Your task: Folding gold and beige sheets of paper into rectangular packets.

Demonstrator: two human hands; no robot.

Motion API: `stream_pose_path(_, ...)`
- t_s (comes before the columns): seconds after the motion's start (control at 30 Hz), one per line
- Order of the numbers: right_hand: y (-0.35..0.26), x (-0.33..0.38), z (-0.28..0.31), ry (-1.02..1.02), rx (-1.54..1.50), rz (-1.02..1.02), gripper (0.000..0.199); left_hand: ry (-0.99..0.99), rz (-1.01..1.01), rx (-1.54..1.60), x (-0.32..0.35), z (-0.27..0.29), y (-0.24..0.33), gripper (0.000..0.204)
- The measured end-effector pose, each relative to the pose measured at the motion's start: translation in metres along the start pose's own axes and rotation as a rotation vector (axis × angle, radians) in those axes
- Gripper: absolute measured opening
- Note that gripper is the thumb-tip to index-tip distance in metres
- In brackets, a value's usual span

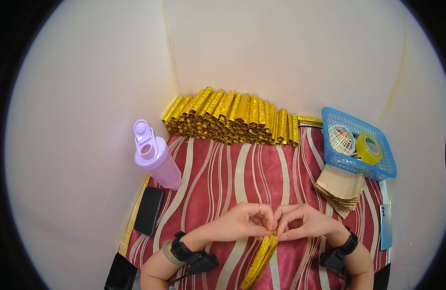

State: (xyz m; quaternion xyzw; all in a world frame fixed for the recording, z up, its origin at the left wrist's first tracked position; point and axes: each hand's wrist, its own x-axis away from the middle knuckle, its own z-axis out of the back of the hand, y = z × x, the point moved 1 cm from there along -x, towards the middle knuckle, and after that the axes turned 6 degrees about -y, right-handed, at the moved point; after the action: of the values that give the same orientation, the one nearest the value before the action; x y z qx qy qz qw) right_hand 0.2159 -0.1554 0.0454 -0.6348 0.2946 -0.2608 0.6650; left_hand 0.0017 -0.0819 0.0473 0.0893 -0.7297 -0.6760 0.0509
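My left hand [246, 221] and my right hand [305, 222] meet near the front middle of the cloth, fingertips almost touching. Between them they pinch the far end of a shiny gold foil paper tube [259, 263]. The tube slants down toward the lower edge, its near end close to the picture's rim. Part of its far end is hidden behind my fingers, so I cannot make out its exact shape there. Both hands are closed, thumbs against index fingers. At the back, a stacked pile of similar gold foil tubes [232, 118] lies along the wall, several with hollow ends facing me.
A red striped cloth [208, 193] covers the table. On the left stand a lilac shaker bottle [162, 166] and a black phone [149, 211]. Right, a blue basket [351, 166] holds yellow tape [363, 147]; brown paper sheets [336, 186] and another phone [386, 227] lie nearby. White walls [281, 48] enclose the table.
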Motion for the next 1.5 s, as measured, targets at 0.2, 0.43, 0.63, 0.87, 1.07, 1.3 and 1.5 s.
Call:
stream_pose_path(0.2, -0.004, 0.0, 0.0, 0.143, 0.049, 0.099, 0.006, 0.192, -0.001, 0.044, -0.001, -0.002, 0.002, 0.02)
stream_pose_path(0.43, -0.01, 0.002, 0.005, 0.373, 0.223, 0.142, 0.007, 0.224, 0.079, -0.248, -0.001, -0.014, 0.001, 0.049)
stream_pose_path(0.63, -0.007, 0.001, 0.004, 0.399, 0.279, 0.154, 0.008, 0.185, 0.291, -0.499, 0.0, -0.024, 0.025, 0.057)
stream_pose_path(0.87, -0.009, -0.001, 0.001, 0.407, 0.286, 0.151, 0.007, 0.271, 0.184, -0.613, 0.002, -0.033, 0.027, 0.056)
stream_pose_path(1.07, -0.006, 0.0, 0.0, 0.42, 0.291, 0.14, 0.008, 0.318, 0.141, -0.663, 0.002, -0.038, 0.022, 0.054)
stream_pose_path(1.3, -0.007, -0.002, -0.001, 0.441, 0.349, 0.157, 0.008, 0.331, 0.137, -0.697, 0.002, -0.046, 0.016, 0.061)
stream_pose_path(1.5, -0.008, -0.002, 0.001, 0.512, 0.366, 0.162, 0.009, 0.368, 0.126, -0.56, 0.001, -0.031, 0.003, 0.062)
